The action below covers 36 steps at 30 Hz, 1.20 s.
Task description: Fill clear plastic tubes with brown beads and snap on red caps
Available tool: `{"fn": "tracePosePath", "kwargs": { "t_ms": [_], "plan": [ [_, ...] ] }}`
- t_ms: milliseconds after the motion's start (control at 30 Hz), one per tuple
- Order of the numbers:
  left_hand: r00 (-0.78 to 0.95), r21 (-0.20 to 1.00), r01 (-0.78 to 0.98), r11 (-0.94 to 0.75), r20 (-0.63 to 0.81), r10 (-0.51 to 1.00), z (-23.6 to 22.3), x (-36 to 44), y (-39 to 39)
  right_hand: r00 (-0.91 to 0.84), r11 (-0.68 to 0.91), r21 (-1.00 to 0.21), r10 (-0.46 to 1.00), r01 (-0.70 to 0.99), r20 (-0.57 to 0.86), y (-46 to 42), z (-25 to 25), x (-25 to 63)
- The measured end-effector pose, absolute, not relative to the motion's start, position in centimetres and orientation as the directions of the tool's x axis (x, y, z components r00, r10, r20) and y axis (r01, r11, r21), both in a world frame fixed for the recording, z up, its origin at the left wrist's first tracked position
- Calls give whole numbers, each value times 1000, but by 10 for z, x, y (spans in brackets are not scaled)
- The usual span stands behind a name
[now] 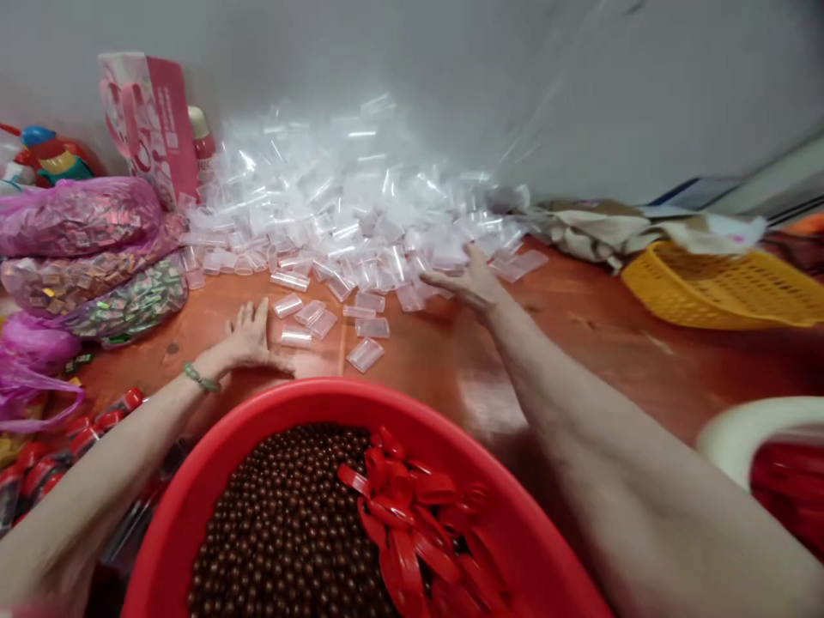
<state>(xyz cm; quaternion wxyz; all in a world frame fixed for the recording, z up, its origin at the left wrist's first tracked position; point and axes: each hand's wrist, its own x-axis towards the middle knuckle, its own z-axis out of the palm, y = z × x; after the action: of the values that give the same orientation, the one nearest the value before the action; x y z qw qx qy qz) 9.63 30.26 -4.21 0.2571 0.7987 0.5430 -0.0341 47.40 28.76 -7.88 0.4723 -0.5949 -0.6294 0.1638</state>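
Note:
A large heap of clear plastic tubes (360,206) is piled against the wall. At its right front edge my right hand (473,281) reaches in with fingers spread, touching or just above the nearest tubes. My left hand (250,336), a green bracelet (201,378) at its wrist, lies open on the table beside a few loose tubes (366,354). Neither hand holds anything I can see. Close in front of me is a red basin (335,388) with small round brown balls (283,515) on the left and red plastic caps (412,524) on the right.
Pink bags of small wrapped packets (83,223) lie at left, with a pink carton (154,129) and a bottle (201,137) behind. Red-capped tubes (83,438) are under my left arm. A yellow basket (714,296) and a white tub (727,429) stand at right on the wooden table (592,343).

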Motion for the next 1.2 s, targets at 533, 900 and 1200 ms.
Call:
{"fn": "tracePosePath", "kwargs": {
  "t_ms": [533,900,1200],
  "plan": [
    [722,477,542,-692,156,674,-90,145,332,-247,356,-662,935,659,256,318,-89,355],
    [740,573,380,-726,282,610,-69,145,311,-19,-9,-968,1000,250,-15,277,-69,345],
    [794,553,348,-757,255,552,43,140,273,52,-12,-976,999,217,-1,233,35,332]
  ]
}}
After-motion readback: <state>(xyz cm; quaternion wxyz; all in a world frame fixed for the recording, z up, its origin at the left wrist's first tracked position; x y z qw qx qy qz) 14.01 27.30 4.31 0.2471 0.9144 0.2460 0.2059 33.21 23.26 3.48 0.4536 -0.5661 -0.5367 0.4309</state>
